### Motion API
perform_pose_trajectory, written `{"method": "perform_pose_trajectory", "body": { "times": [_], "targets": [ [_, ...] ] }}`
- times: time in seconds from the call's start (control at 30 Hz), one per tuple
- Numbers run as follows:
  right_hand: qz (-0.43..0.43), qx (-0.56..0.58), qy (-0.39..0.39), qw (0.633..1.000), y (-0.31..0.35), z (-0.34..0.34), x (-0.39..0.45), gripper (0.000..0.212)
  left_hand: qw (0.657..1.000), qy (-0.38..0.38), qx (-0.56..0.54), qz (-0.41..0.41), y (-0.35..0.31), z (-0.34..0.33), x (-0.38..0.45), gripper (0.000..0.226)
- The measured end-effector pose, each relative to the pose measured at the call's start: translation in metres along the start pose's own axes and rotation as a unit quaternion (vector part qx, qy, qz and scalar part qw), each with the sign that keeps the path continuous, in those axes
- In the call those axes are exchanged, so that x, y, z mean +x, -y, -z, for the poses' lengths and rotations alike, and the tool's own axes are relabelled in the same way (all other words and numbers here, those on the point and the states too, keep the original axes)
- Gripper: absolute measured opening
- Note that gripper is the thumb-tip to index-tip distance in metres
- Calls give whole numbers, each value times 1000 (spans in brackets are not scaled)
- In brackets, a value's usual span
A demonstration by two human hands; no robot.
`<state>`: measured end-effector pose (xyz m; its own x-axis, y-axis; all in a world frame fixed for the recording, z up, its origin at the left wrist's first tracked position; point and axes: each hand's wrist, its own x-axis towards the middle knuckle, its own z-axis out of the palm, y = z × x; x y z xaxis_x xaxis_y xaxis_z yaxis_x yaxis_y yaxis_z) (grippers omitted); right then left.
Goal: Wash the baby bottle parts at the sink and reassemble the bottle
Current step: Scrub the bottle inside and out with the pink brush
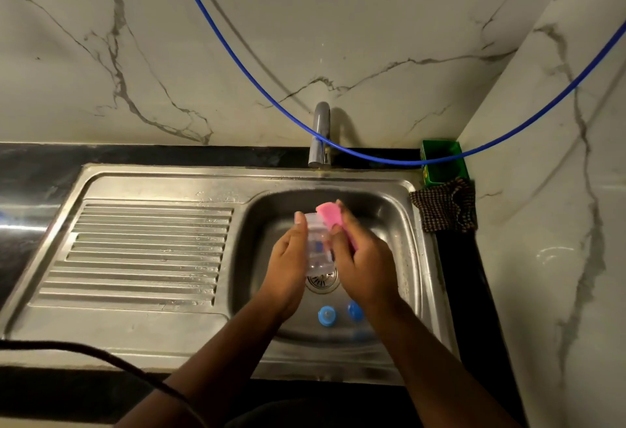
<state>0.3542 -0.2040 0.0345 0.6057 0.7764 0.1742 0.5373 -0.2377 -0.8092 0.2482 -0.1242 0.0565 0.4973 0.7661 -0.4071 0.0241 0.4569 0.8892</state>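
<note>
Over the sink basin [399,224], just right of the frame's centre, the left hand [288,258] curled its fingers round the clear bottle body [317,248]; the right hand [362,258] gripped a pink sponge [330,215] against the bottle's upper end; two blue bottle parts [327,315] lay on the basin floor below the hands; the tap [320,136] stood above, at the basin's back edge; a checked cloth [443,207] hung at the right rim.

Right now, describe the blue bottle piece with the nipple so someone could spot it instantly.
Look into the steel sink basin, at the near side below the drain. Two blue pieces lie there; the blue collar with the nipple is the left one, fully visible between the forearms, its pale teat pointing up, while the other blue piece is partly hidden.
</note>
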Motion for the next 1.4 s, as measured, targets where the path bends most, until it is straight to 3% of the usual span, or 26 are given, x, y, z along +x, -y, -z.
{"method": "perform_pose_trajectory", "body": {
  "times": [0.07, 0.17, 0.3, 0.43, 0.53, 0.57, 0.7, 0.8, 0.83, 0.97, 1.13, 1.27, 1.4],
  "targets": [
    [1, 14, 8, 1000, 3, 3, 0, 46, 1000, 10, 0, -3, -1, -2, -2, 58],
    [97, -22, 21, 995, 13, 4, -15, 47, 1000, -2, -11, 2, -7, 0, -4, 48],
    [16, -28, -3, 999, 4, 9, -5, 45, 999, -27, -21, 26, -8, -4, -12, 43],
    [108, -11, 14, 994, 22, 3, -23, 43, 1000, -23, -18, 10, -9, 3, -13, 35],
    [-26, 1, 0, 1000, 10, 4, -4, 40, 999, -18, -33, 1, -12, 1, -18, 47],
    [-30, 17, 8, 999, 12, 5, -2, 41, 999, -25, -36, -5, -14, -1, -18, 48],
    [88, 36, 39, 995, 30, 8, -15, 46, 996, -54, -69, -30, -17, 5, -15, 52],
    [-11, 4, 23, 1000, 14, 7, -5, 51, 998, -35, -34, -33, -13, 10, -16, 53],
    [-5, -2, 20, 1000, 15, 7, -6, 51, 999, -25, -30, -23, -12, 9, -18, 55],
    [122, 19, 66, 990, 30, 4, -33, 53, 998, 20, -54, 29, -16, 9, -16, 62],
    [25, 30, 16, 999, 15, 4, -20, 51, 997, 2, -70, 17, -19, 8, -17, 88],
    [113, 44, 60, 991, 23, 2, -44, 55, 994, 4, -112, 6, -21, 13, -10, 71],
    [22, 58, 15, 998, 4, -3, -32, 51, 990, -21, -138, 1, -22, 17, -10, 73]
  ]
}}
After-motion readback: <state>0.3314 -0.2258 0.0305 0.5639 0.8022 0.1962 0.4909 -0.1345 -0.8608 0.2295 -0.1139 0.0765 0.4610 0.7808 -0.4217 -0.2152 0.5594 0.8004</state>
